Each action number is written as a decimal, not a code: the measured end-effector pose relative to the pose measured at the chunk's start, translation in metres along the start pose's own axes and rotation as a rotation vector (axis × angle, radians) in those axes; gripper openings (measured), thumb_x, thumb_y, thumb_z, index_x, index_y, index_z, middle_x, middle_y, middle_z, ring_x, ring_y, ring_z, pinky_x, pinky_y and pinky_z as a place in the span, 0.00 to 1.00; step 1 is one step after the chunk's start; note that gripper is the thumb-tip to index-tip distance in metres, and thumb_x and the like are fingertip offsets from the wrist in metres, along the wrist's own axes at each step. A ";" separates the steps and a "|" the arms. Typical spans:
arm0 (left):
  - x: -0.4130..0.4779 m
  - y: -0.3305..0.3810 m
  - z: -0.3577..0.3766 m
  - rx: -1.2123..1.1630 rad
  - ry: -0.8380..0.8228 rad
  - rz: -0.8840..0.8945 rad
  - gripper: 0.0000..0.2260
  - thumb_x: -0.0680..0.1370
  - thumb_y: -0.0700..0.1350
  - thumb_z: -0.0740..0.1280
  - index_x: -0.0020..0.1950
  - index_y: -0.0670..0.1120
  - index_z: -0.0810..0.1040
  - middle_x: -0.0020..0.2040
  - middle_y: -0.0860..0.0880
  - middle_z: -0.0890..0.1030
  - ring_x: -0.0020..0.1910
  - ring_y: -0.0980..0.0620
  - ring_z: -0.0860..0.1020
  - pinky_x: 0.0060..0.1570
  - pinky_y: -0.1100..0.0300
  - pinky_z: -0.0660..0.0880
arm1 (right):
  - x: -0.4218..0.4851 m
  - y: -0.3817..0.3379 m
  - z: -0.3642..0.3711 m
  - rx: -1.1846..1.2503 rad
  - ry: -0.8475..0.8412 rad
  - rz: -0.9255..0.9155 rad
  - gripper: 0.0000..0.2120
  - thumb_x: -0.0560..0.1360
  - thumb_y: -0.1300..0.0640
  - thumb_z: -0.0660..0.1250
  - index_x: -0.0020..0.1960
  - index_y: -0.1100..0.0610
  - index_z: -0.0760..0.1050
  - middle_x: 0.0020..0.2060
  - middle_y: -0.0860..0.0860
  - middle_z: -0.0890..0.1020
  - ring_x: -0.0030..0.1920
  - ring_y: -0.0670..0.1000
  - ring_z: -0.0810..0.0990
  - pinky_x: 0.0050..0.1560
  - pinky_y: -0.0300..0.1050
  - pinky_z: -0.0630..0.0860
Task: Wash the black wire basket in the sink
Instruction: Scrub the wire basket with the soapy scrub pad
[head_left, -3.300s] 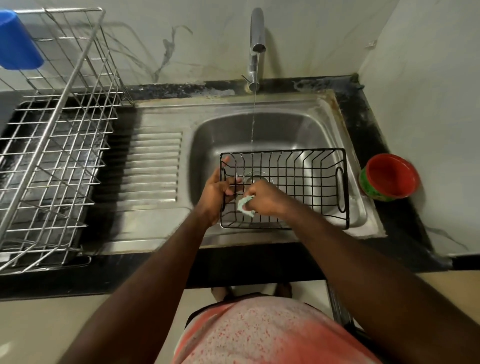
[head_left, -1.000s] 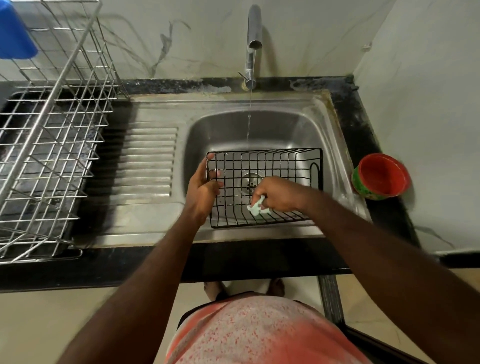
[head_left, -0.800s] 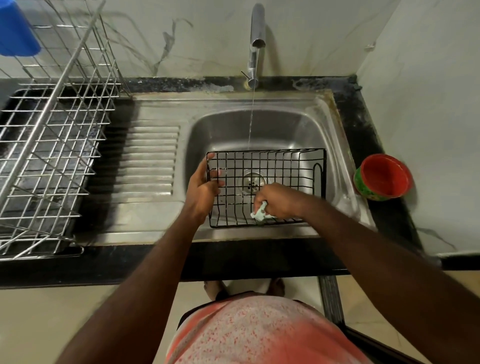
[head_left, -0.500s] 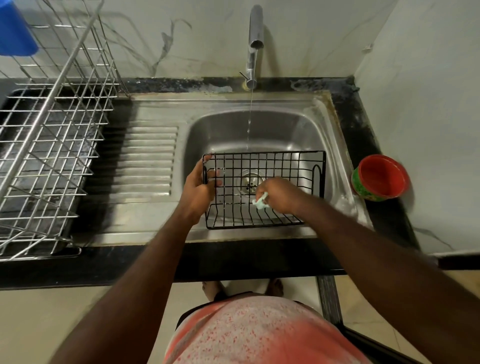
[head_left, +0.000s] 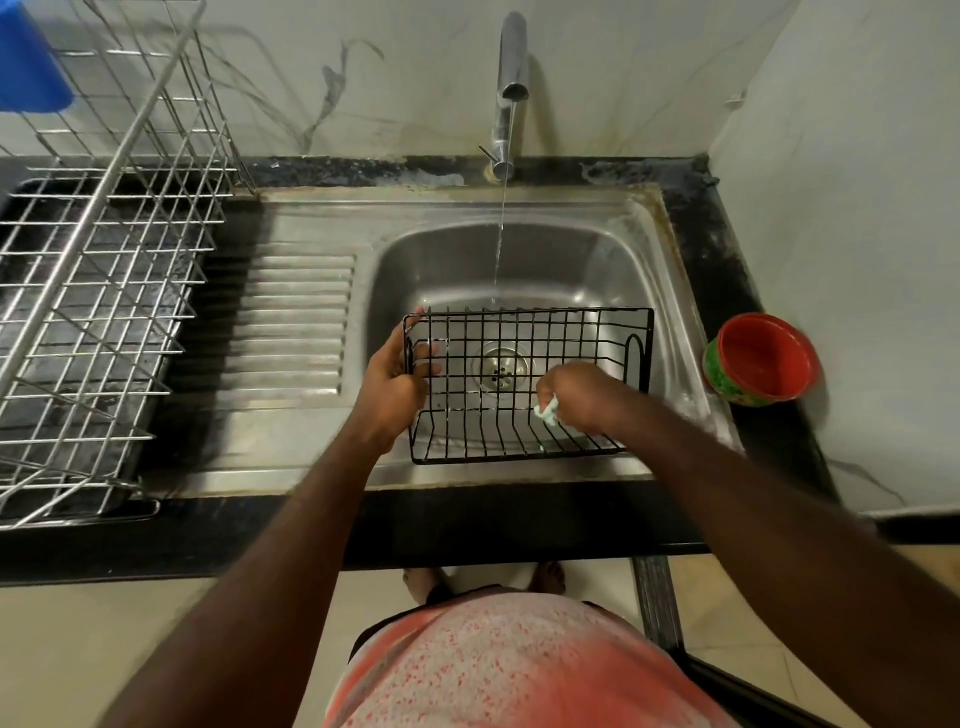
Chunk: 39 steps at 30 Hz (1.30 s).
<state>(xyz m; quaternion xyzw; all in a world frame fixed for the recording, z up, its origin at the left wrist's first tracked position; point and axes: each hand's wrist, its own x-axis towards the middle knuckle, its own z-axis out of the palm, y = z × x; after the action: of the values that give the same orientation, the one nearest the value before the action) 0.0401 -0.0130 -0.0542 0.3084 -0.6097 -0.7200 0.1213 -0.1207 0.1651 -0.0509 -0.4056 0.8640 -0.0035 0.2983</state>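
Left hand (head_left: 390, 385) grips black wire basket (head_left: 524, 387) in sink (head_left: 613, 260); right hand (head_left: 582, 397) pinches cloth (head_left: 548, 414) inside.

Black counter (head_left: 753, 291), steel sink (head_left: 291, 415), wire rack (head_left: 93, 291), red bowl (head_left: 761, 358)

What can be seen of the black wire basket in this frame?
The black wire basket is a rectangular grid of thin dark wire with an open top, low sides and a looped handle at its right end. It sits in the steel sink, over the drain. The left hand grips its left end; the right hand holds a pale scrub pad inside it near the front. The tap's thin stream falls at its far edge.
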 end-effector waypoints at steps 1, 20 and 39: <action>0.000 0.001 0.000 -0.001 -0.003 0.002 0.31 0.79 0.25 0.60 0.68 0.61 0.69 0.55 0.45 0.78 0.51 0.47 0.75 0.41 0.65 0.75 | 0.000 0.000 0.006 -0.012 -0.025 -0.010 0.13 0.71 0.67 0.70 0.53 0.54 0.81 0.53 0.52 0.80 0.50 0.52 0.78 0.48 0.41 0.74; 0.002 0.007 0.000 0.077 -0.006 -0.008 0.28 0.81 0.29 0.59 0.71 0.59 0.66 0.57 0.42 0.79 0.53 0.43 0.76 0.52 0.45 0.70 | -0.005 0.017 -0.021 0.075 -0.348 -0.104 0.10 0.72 0.65 0.71 0.47 0.51 0.81 0.46 0.49 0.83 0.48 0.49 0.81 0.52 0.49 0.79; 0.005 0.008 0.001 0.130 -0.002 -0.048 0.28 0.81 0.30 0.59 0.76 0.55 0.63 0.59 0.43 0.79 0.55 0.43 0.77 0.54 0.44 0.71 | -0.010 0.011 -0.014 0.205 -0.166 -0.097 0.13 0.74 0.66 0.68 0.56 0.54 0.78 0.50 0.49 0.80 0.49 0.50 0.79 0.45 0.43 0.76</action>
<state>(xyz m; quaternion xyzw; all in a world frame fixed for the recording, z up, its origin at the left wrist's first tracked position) 0.0340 -0.0169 -0.0483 0.3296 -0.6475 -0.6820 0.0832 -0.1303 0.1760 -0.0371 -0.4130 0.8109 -0.0726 0.4083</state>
